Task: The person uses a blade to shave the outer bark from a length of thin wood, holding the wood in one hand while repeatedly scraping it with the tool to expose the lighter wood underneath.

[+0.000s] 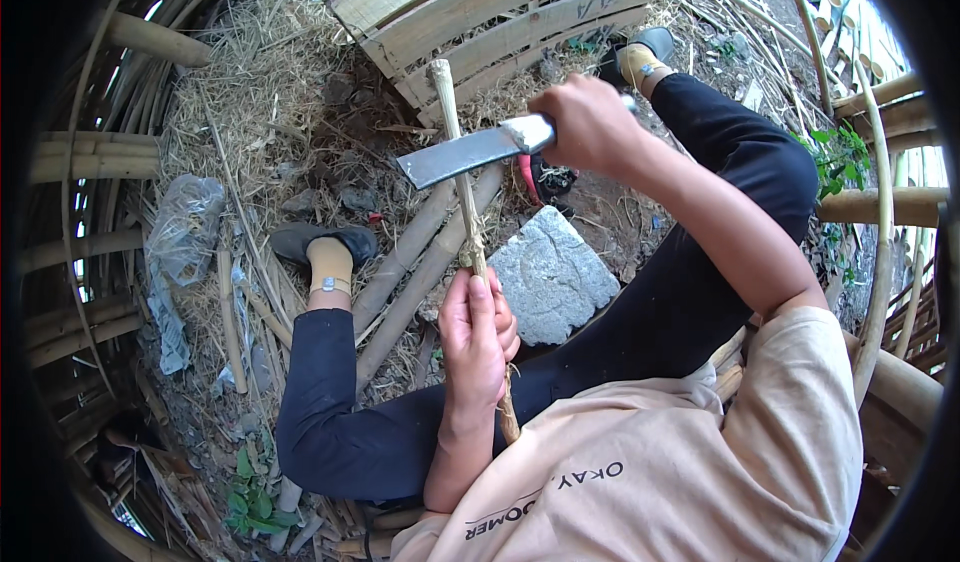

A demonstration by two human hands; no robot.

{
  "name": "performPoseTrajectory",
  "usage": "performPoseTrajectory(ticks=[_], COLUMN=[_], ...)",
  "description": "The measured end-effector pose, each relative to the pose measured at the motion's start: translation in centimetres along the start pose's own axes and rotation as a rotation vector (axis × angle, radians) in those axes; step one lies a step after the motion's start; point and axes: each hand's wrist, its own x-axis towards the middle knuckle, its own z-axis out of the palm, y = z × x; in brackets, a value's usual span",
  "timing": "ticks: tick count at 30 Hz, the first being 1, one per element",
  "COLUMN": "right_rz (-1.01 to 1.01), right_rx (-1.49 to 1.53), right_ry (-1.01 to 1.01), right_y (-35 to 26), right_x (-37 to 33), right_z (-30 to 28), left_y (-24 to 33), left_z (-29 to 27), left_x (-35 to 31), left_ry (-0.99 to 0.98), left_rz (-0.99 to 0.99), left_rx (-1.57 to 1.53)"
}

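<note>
My left hand (477, 332) is closed round a thin, pale wooden stick (463, 197), which points away from me with its lower end against my shirt. Bark still shows on the lower part of the stick, while the upper part looks pale. My right hand (588, 127) grips a machete by its handle, which the fingers mostly hide. The machete's broad grey blade (455, 158) points left and lies across the stick, well above my left hand. Whether the edge bites into the wood I cannot tell.
A flat grey stone block (552, 274) rests between my legs, beside bamboo poles (420, 262). Ahead stands a slatted wooden crate (490, 32). A clear plastic bag (187, 227) lies on the straw at left. Bamboo rails (890, 205) run along the right.
</note>
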Motion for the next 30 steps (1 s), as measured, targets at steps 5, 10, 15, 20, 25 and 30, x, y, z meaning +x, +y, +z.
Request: performPoseTrajectory(ticks=[5, 10, 15, 20, 25, 30], right_rz=[-0.001, 0.136, 0.077, 0.3, 0.415, 0.379], right_rx=[0.002, -0.131, -0.12, -0.12, -0.024, 0.329], right_ry=[-0.039, 0.054, 0.183, 0.236, 0.601, 0.253], right_y=[-0.4, 4.3, 4.1, 6.1, 13.6, 7.0], right_x=[0.5, 2.3, 1.5, 2.5, 1.0, -0.7], right_z=[-0.3, -0.6, -2.5, -2.6, -7.2, -6.9], left_y=[0.2, -0.2, 0.0, 0.2, 0.1, 0.5], left_z=[0.0, 0.5, 0.8, 1.1, 0.0, 0.4], left_x=[-0.2, 0.1, -0.1, -0.8, -0.5, -0.3], left_ry=[0.022, -0.015, -0.062, -0.051, -0.044, -0.072], left_rz=[0.014, -0.011, -0.01, -0.041, 0.003, -0.009], left_rx=[0.034, 0.033, 0.043, 0.063, 0.029, -0.004])
